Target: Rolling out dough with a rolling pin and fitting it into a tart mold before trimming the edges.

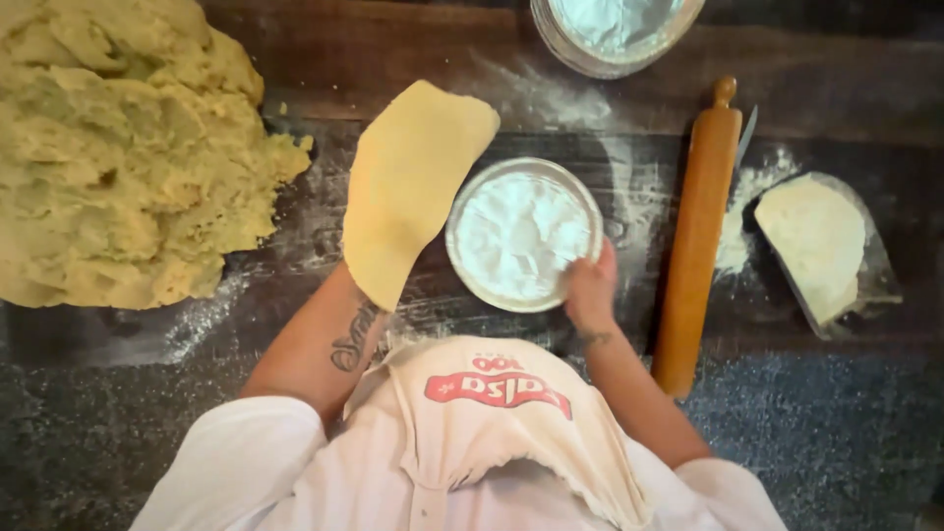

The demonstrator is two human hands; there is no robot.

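Note:
A flat, rolled sheet of yellow dough [408,182] is draped over my left hand, which is hidden under it; only my tattooed forearm shows below. My right hand [590,287] grips the right rim of a small round foil pan [521,234] on the dark floured board. The dough sheet hangs just left of the pan, slightly overlapping its edge.
A large mound of yellow dough [118,147] fills the upper left. A wooden rolling pin [698,236] lies upright right of the pan. Further right a metal scraper [865,265] carries a piece of dough [814,241]. A stack of foil pans [615,34] sits at the top.

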